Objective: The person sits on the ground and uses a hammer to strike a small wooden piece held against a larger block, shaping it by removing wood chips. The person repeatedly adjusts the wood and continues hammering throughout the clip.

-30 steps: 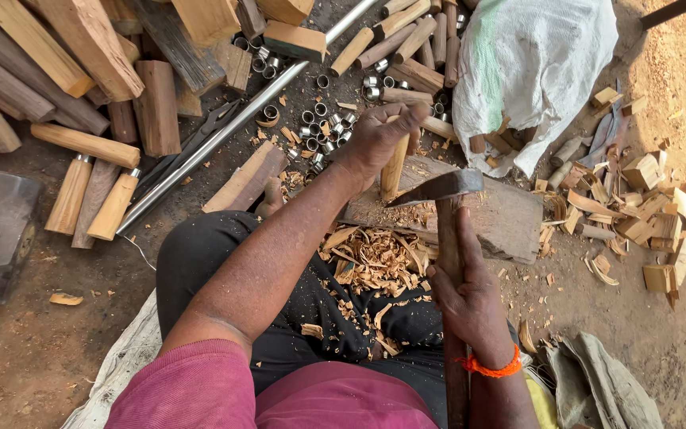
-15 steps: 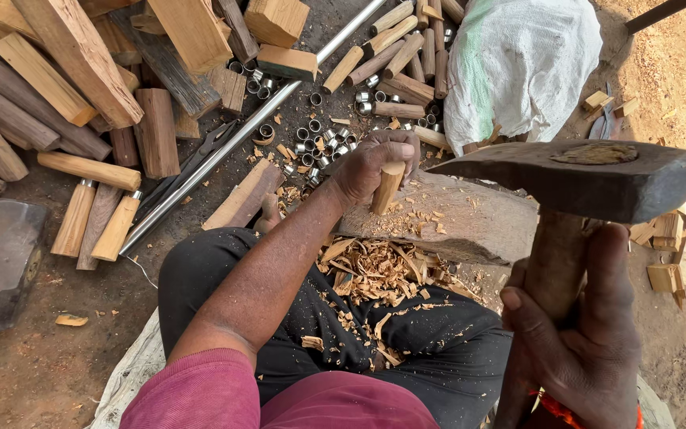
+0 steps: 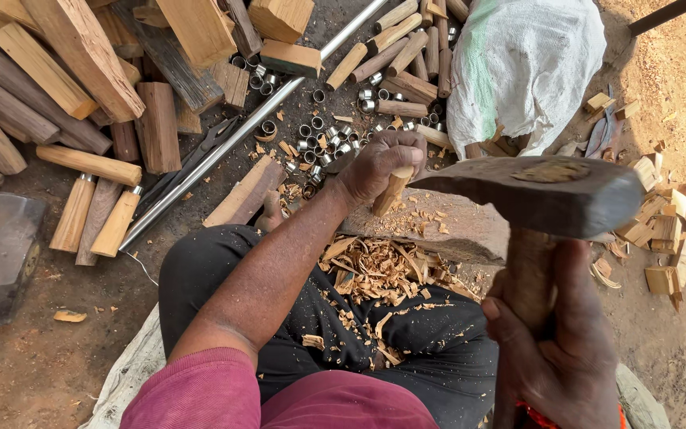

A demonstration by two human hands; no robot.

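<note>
Right grip: our right hand [image 3: 553,342] is wrapped tight around the dark wooden handle [image 3: 527,274] of the adze [image 3: 537,195], whose broad iron head hangs raised, close to the camera.
Left grip: our left hand [image 3: 379,163] is closed around the top of a short wooden peg [image 3: 391,191], which stands roughly upright with its lower end on the chopping block [image 3: 446,226].
Where the peg is: between our knees and the scatter of metal rings [image 3: 323,139], just beyond the lap full of shavings [image 3: 375,274].
Risk: we judge the fingers are the weak point; they sit high on the peg, right where the blade would come down, so a slightly off stroke could catch them.
Second risk: the peg is narrow and its foot rests among chips, so we think a glancing cut could kick it sideways.
Materials: the peg is pale, freshly cut wood; the adze head is rusty brown, flat and pitted; the block is grey, worn and gouged.
Around us: rough split billets [image 3: 81,56], two rounded blanks [image 3: 93,222] with metal collars, a long steel pipe [image 3: 232,135], a white woven sack [image 3: 522,63], and small offcut cubes [image 3: 664,222] on bare dirt.
</note>
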